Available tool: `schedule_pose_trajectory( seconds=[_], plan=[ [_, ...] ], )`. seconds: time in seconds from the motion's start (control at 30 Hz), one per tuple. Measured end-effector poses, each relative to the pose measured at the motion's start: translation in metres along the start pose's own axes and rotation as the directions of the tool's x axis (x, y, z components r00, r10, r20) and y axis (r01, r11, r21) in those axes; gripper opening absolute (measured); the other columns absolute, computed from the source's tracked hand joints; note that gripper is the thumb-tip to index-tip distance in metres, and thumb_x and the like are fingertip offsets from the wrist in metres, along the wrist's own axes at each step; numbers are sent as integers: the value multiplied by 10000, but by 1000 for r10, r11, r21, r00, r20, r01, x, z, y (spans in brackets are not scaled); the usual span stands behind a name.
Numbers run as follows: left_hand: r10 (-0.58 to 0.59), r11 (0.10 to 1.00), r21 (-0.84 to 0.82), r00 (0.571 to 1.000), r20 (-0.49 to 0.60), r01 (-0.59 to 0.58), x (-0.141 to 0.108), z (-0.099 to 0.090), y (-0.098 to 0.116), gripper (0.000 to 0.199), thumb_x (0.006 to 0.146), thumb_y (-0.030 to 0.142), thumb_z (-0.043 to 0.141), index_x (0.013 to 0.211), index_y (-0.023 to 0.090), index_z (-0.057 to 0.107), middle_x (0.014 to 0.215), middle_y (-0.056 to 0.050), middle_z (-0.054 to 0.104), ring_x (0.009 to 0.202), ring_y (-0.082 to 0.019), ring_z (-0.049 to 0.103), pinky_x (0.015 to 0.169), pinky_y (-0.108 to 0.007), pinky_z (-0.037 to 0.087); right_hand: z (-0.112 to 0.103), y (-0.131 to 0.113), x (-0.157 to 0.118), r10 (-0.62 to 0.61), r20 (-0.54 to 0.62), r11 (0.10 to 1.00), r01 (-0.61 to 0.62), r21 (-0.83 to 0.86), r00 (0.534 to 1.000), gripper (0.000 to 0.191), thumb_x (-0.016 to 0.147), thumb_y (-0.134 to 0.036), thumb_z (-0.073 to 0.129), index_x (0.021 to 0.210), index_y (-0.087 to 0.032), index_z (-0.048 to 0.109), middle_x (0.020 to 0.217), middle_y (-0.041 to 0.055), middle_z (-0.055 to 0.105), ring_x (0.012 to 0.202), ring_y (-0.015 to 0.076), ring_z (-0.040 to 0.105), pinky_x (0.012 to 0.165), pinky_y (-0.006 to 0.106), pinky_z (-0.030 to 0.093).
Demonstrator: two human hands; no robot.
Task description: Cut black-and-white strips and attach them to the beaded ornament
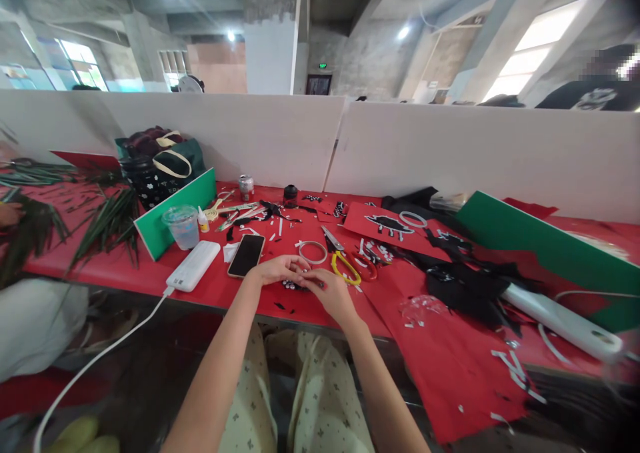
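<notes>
Close together over the table's front edge, my two hands meet fingertip to fingertip. My left hand (281,269) has its fingers bent over a small black piece with white spots (290,284), partly hidden beneath them. From the other side, my right hand (327,291) pinches at the same piece with thumb and fingers. Just beyond the hands lie a roll of tape (313,253) and scissors (346,267) with yellow and red handles. A phone (247,255) rests left of my left hand.
A white power bank (194,266) with a cable, a plastic cup (182,226) and a glue bottle (203,219) stand left. Green boards (175,209) flank the space. Right are red sheets (450,346), black scraps (450,283) and a white handled tool (560,319). A white partition (280,133) runs behind.
</notes>
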State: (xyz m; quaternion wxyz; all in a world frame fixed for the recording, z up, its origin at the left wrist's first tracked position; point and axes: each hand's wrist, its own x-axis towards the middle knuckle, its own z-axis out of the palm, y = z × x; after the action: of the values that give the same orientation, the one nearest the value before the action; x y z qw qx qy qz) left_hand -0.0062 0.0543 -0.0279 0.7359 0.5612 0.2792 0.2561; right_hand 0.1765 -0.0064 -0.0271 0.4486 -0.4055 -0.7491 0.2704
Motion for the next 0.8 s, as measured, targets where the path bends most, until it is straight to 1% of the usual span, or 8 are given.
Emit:
schedule_pose_trajectory(
  seconds=[0.17, 0.23, 0.37, 0.53, 0.6, 0.67, 0.73, 0.8],
  plan=[
    [-2, 1000, 15, 1000, -4, 2, -2, 3, 4, 410, 585, 215, 824, 942, 132, 640, 729, -26, 670, 708, -153, 654, 725, -276, 465, 1, -2, -4, 80, -75, 997, -81, -11, 994, 121, 781, -271, 616, 805, -206, 715, 809, 54, 728, 751, 202, 675, 699, 300, 524],
    [6, 1000, 30, 1000, -1, -5, -3, 4, 6, 420, 590, 212, 821, 960, 130, 640, 728, -28, 675, 710, -148, 655, 731, -269, 467, 1, -3, -5, 94, -83, 995, -95, -13, 992, 129, 779, -279, 612, 797, -201, 713, 800, 56, 727, 738, 202, 676, 685, 296, 525],
    [-18, 1000, -11, 1000, -17, 18, -3, 7, 6, 398, 620, 250, 809, 954, 117, 637, 742, -52, 691, 730, -165, 668, 768, -293, 478, -3, -1, -7, 94, -94, 994, -98, -40, 991, 144, 771, -304, 621, 816, -199, 709, 818, 60, 725, 751, 205, 674, 702, 305, 527],
    [-21, 997, -75, 999, -24, 20, -3, 8, 6, 311, 719, 320, 740, 915, 106, 630, 786, -96, 706, 785, -190, 680, 824, -322, 482, -12, 6, -15, 92, -181, 996, -91, 17, 979, 226, 796, -381, 597, 842, -180, 691, 811, 71, 717, 734, 198, 664, 715, 319, 535],
    [-14, 994, -106, 1000, -27, 11, -3, 7, 5, 295, 730, 319, 730, 896, 98, 628, 773, -104, 707, 766, -194, 684, 810, -323, 492, -13, 8, -18, 99, -167, 995, -98, 14, 981, 234, 796, -388, 595, 845, -179, 689, 822, 74, 716, 748, 199, 664, 713, 313, 534],
    [-6, 986, -167, 999, -46, -2, -3, 4, 4, 269, 724, 298, 732, 858, 90, 627, 755, -110, 708, 741, -200, 687, 799, -328, 502, -12, 8, -20, 108, -112, 992, -114, -50, 988, 209, 797, -368, 594, 843, -188, 690, 853, 72, 718, 790, 205, 665, 728, 313, 525],
    [2, 968, -251, 996, -87, -24, -3, 0, 3, 232, 708, 263, 735, 814, 89, 626, 727, -102, 706, 721, -208, 689, 801, -347, 512, -10, 7, -21, 119, -53, 982, -125, -144, 991, 173, 799, -336, 588, 835, -203, 693, 875, 61, 720, 820, 210, 663, 744, 316, 513],
    [2, 940, -337, 989, -147, -52, -2, -4, 2, 188, 711, 236, 717, 795, 94, 626, 682, -77, 697, 705, -207, 688, 813, -367, 518, -9, 6, -21, 128, -22, 969, -129, -209, 992, 154, 800, -313, 581, 830, -214, 695, 878, 50, 721, 822, 210, 663, 745, 316, 505]
  ],
)
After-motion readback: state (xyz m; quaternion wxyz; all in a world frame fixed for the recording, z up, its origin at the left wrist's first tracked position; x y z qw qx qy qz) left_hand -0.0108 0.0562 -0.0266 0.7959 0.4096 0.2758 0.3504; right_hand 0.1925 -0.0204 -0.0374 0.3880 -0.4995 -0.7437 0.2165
